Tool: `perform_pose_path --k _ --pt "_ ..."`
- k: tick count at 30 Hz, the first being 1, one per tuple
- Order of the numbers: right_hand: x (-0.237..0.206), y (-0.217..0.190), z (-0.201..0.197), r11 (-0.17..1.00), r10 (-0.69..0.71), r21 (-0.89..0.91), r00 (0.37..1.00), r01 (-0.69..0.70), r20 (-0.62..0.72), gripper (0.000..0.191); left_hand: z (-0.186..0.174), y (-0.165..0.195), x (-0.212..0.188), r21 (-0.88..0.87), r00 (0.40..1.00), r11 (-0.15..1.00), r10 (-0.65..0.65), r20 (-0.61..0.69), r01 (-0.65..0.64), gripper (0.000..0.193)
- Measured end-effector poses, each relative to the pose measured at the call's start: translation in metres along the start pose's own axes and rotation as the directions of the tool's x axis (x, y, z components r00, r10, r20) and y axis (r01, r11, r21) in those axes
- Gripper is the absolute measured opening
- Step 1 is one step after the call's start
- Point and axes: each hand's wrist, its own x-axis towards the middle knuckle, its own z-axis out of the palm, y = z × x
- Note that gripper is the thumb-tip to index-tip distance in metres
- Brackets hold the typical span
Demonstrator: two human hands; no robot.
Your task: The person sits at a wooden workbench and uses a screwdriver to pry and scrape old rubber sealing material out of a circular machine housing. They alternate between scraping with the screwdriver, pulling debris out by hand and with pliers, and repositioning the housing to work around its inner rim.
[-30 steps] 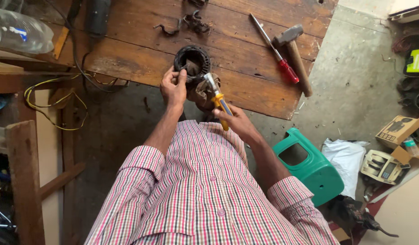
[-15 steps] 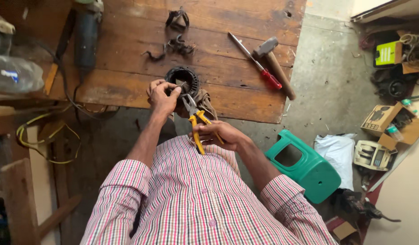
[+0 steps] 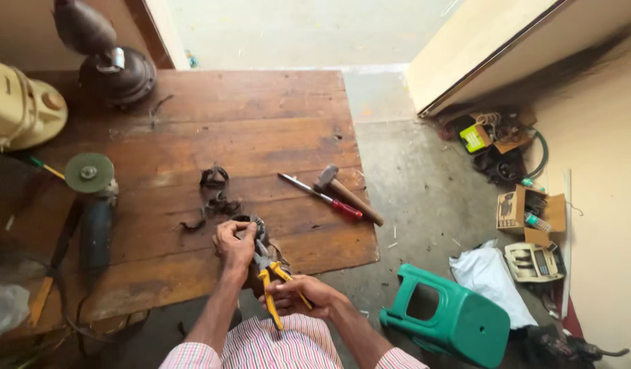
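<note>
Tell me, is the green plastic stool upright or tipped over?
Tipped over. The green stool lies on its side on the concrete floor, its seat facing sideways, right of the wooden table.

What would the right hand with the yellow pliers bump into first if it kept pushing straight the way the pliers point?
The right hand aims the yellow-handled pliers up-left. Their tips are already at the dark round part held by the left hand, so that part comes first, probably; depth is hard to judge.
</note>
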Motion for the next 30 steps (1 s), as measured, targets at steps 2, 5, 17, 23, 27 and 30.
perform_pose_path --k 2,5,17,23,27,30 --pt "-0.001 -0.002 -0.002 0.999 -0.03 0.02 1.0 0.031 -0.008 0.025 0.007 0.005 0.0 -0.093 0.996 0.992 -0.091 0.009 0.091 0.025" --pt "-0.006 -0.006 -0.005 0.999 -0.042 -0.034 0.987 0.037 -0.156 0.026 0.014 0.007 -0.005 -0.123 0.981 0.974 -0.187 0.056 0.192 0.026" --pt "0.0 0.002 -0.01 0.07 -0.897 -0.983 0.42 -0.17 -0.137 0.045 -0.008 0.013 0.006 -0.499 0.967 0.832 -0.25 0.054 0.243 0.015" --pt "0.049 -0.004 -0.004 0.067 -0.944 -0.96 0.295 -0.272 -0.149 0.055 -0.048 -0.02 0.033 -0.596 0.918 0.709 -0.371 0.14 0.377 0.013" --pt "0.058 -0.015 -0.011 0.069 -0.935 -0.952 0.312 -0.299 -0.166 0.032 -0.057 -0.031 0.037 -0.661 0.914 0.661 -0.392 0.101 0.356 0.009" --pt "0.041 -0.034 -0.027 0.215 -0.963 -0.965 0.13 -0.147 -0.234 0.023 -0.064 -0.037 0.034 -0.705 0.891 0.595 -0.439 0.116 0.385 0.009"
